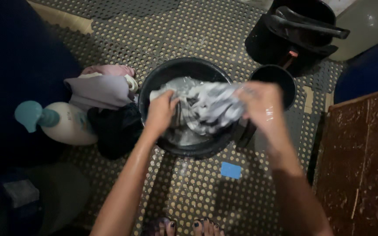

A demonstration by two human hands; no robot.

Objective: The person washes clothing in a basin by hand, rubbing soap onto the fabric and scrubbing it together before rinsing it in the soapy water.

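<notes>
Mid-wash: left hand and right hand both clench a wet grey-white cloth over the black basin. Left of the basin an unwashed clothes pile waits, detergent bottle beside it.

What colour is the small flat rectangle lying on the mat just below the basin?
Blue; the small flat rectangle shows best in the head view.

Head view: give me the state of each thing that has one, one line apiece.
Left hand: closed on the wet cloth.
Right hand: closed on the wet cloth, wet.
Wet cloth: grey-white, bunched, stretched between both hands above the basin.
Black basin: upright, holds water.
Clothes pile: heaped left of the basin.
White bottle: lying on its side, teal cap on.
Black bucket: upright, handle down.
</notes>
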